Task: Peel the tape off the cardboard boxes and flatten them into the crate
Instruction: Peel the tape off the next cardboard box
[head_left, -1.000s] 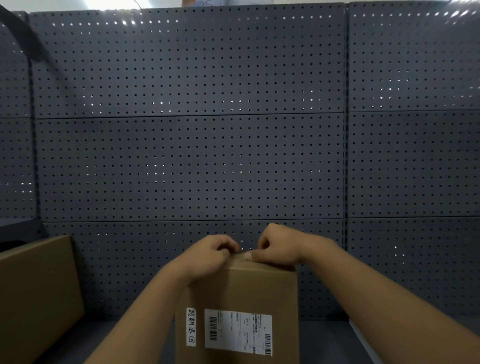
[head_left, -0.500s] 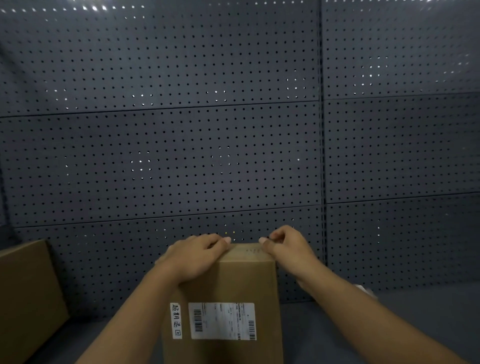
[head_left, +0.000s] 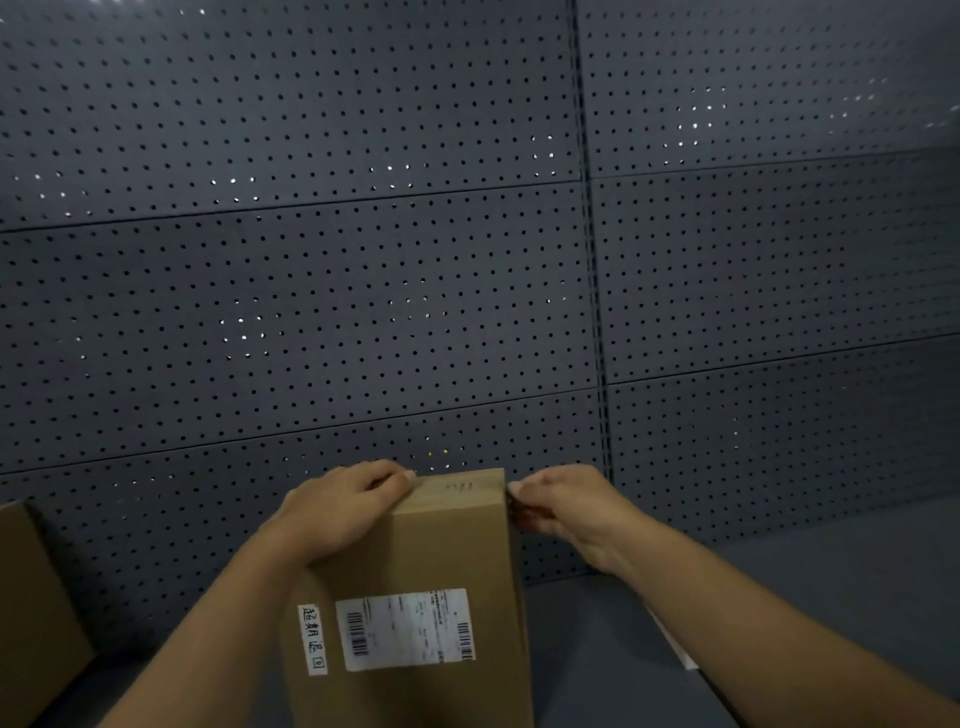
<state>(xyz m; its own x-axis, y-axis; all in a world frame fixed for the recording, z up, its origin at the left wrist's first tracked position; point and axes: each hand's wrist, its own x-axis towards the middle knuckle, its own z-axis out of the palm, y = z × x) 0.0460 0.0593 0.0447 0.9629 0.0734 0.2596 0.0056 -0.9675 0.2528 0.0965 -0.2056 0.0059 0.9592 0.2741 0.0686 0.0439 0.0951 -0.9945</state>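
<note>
The cardboard box (head_left: 415, 582) is stood upright on the dark counter (head_left: 779, 597), approx. centre-low in the head view, label face (head_left: 405, 629) toward the camera, pegboard wall (head_left: 363, 286) behind.

The left hand (head_left: 343, 512) is laid over the box's top-left corner; its fingers (head_left: 387, 475) are curled over the top edge, so the box is held steady. The right hand (head_left: 566, 506) is placed at the top-right corner, with fingers curled in and the tips pinched at the edge. Tape is presumably gripped there, but no tape strip can be made out; not confirmed.

A second cardboard box (head_left: 31, 613) is seen at the left frame edge. The crate is not in view.

Risks, as judged:
- Tape may tear short if pulled at a steep angle, leaving a stub w/o a free end.
- The paper facing may be stripped off with the tape if pulled fast.
- The box may be tipped or slid toward the right if pull force exceeds the left-hand hold; the box is tall and narrow, so stability is low.
</note>
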